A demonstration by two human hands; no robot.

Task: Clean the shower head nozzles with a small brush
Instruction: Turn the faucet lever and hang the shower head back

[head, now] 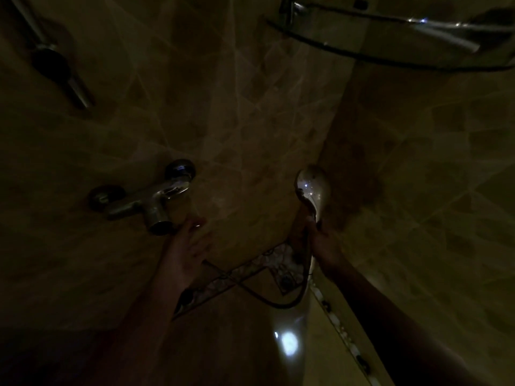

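We see our right hand point(324, 246) with its fingers clenched round the handle of the chrome, round-faced hand shower head point(313, 188). The head stands upright just to the 3 o'clock side of the picture's middle, in the corner of the brown tiled walls point(250, 107). Its dark flexible hose point(278, 305) loops below at 6 o'clock. Our left hand point(188, 247) points up toward 9 o'clock, fingers stretched out and released, tips just beside the spout of the chrome wall mixer tap point(145, 203). A curved glass corner shelf point(390, 55) hangs at 1 o'clock. The light is very dim.
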